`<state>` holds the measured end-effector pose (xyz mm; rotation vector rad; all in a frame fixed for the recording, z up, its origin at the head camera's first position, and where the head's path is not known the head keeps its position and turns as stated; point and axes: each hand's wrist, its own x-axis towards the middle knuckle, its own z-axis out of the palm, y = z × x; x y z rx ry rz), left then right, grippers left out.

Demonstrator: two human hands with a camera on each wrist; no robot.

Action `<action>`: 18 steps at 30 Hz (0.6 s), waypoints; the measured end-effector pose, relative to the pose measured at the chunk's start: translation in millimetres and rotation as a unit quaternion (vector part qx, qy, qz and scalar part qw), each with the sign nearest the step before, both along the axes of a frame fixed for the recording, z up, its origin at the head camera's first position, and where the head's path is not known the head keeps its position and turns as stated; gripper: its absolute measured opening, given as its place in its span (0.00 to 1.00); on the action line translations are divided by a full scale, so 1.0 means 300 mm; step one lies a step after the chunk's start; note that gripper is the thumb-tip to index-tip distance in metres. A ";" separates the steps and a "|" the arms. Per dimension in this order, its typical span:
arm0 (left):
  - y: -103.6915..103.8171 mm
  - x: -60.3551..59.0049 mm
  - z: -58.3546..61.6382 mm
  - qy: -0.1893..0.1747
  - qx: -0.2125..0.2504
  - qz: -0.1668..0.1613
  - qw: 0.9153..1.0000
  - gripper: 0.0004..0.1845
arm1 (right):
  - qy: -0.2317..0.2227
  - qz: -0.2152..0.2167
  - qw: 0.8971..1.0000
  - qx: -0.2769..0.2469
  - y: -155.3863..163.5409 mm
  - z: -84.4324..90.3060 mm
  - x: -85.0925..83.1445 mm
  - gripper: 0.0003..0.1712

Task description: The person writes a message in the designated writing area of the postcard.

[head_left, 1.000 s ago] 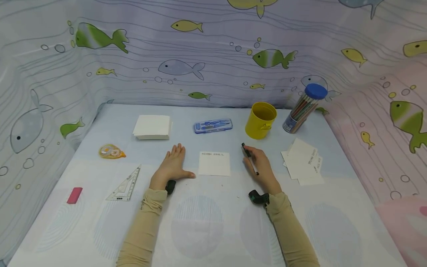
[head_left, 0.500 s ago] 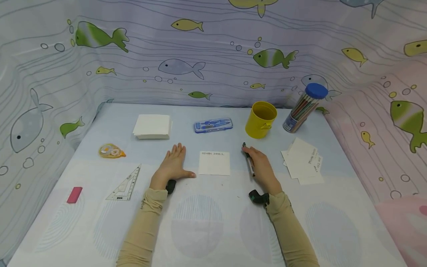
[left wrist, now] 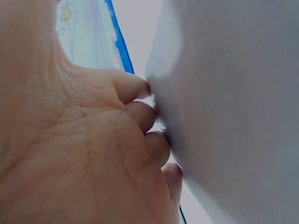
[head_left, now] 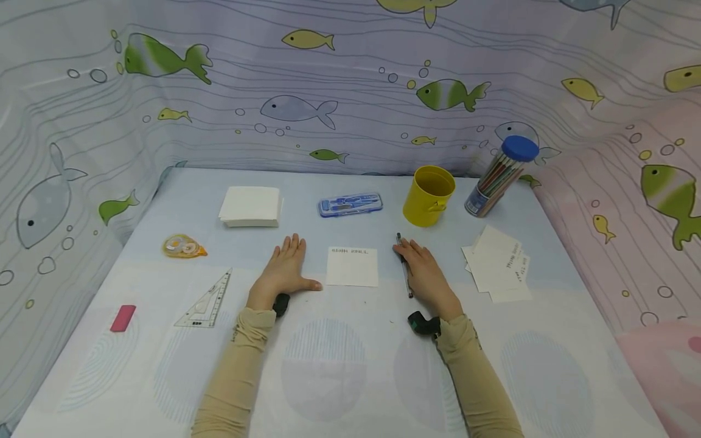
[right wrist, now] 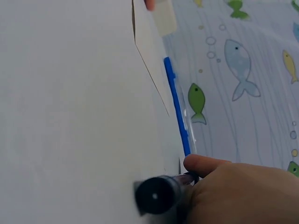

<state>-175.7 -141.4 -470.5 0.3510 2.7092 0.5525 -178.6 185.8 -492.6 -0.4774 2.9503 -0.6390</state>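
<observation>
My left hand (head_left: pixel 282 267) rests on the tabletop, fingers straight and thumb spread towards a small white card (head_left: pixel 352 267). Along the card's top edge runs a line of handwriting, too small to read. In the left wrist view the left hand's fingertips (left wrist: pixel 173 172) press on the white surface. To the card's right, my right hand (head_left: pixel 429 277) holds a slim black pen (head_left: pixel 406 277) beside its index finger, the pen pointing away from me. Close up in the right wrist view, the pen's near end (right wrist: pixel 156 195) is blurred; the thumb is hidden.
Behind stand a stack of blank cards (head_left: pixel 251 205), a blue instrument case (head_left: pixel 350 205), a yellow mug (head_left: pixel 421 204) and a blue-lidded jar of pencils (head_left: pixel 498 179). Written cards (head_left: pixel 495 261) lie right; correction tape (head_left: pixel 182 246), a set square (head_left: pixel 208 304) and a pink eraser (head_left: pixel 123 318) lie left.
The right hand has turned palm-down with its fingers reaching further out, and the pen's near end has swung left towards me. The left hand and the card stay in place.
</observation>
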 end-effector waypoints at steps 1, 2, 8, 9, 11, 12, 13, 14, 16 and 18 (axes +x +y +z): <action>0.001 0.000 0.000 -0.001 -0.001 0.000 1.000 0.63 | 0.001 0.002 1.000 0.000 0.000 -0.001 0.000 0.26; 0.001 0.000 0.001 -0.001 0.000 0.001 1.000 0.63 | 0.004 0.004 1.000 0.000 0.000 -0.002 0.000 0.26; 0.005 -0.003 -0.001 0.001 0.003 0.002 1.000 0.62 | 0.014 0.012 1.000 -0.002 0.006 -0.013 -0.002 0.25; 0.005 -0.003 -0.001 0.001 0.003 0.003 1.000 0.61 | 0.015 0.013 1.000 -0.001 0.007 -0.015 -0.002 0.25; 0.006 -0.002 0.000 0.001 0.002 0.005 1.000 0.60 | 0.016 0.014 1.000 -0.002 0.008 -0.018 -0.004 0.26; 0.006 -0.002 0.002 0.000 0.002 0.007 1.000 0.59 | 0.018 0.015 1.000 -0.003 0.009 -0.019 -0.005 0.26; 0.006 -0.001 0.004 0.000 0.001 0.008 1.000 0.58 | 0.019 0.014 1.000 -0.006 0.009 -0.019 -0.005 0.26; 0.007 -0.001 0.007 0.002 -0.001 0.009 1.000 0.57 | 0.021 0.014 1.000 -0.007 0.010 -0.018 -0.006 0.26; 0.006 0.000 0.016 0.005 -0.003 0.009 1.000 0.54 | 0.025 0.012 1.000 -0.013 0.012 -0.016 -0.008 0.27; 0.004 0.000 0.029 0.010 0.000 0.011 1.000 0.50 | 0.031 0.008 0.999 -0.020 0.015 -0.012 -0.010 0.27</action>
